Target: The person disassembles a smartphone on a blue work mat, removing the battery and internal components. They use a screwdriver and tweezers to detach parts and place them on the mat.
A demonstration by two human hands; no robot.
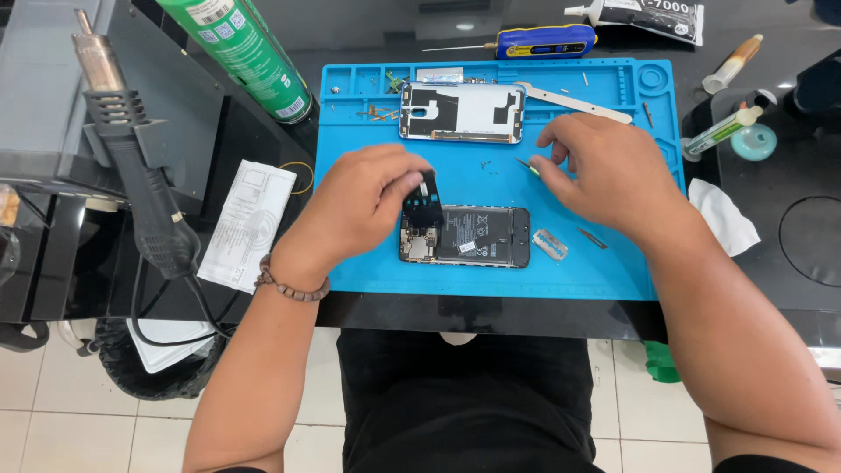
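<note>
Back cover already removed; a black inner shield is pinched in the left hand over the opened phone, while tweezers are gripped in the right hand.

1. This is looking like a phone repair workshop: a blue silicone repair mat with moulded parts trays is lying on a dark bench.
2. An opened smartphone, battery and circuit board showing, is sitting on the mat, with its removed back cover lying further up.
3. A hot-air gun is hanging at the left of the bench.
4. A blue-and-yellow precision screwdriver, a tube of adhesive and a small syringe are lying along the far side.
5. Loose screws, a razor blade and a pale plastic pry tool are lying on the mat.
</note>
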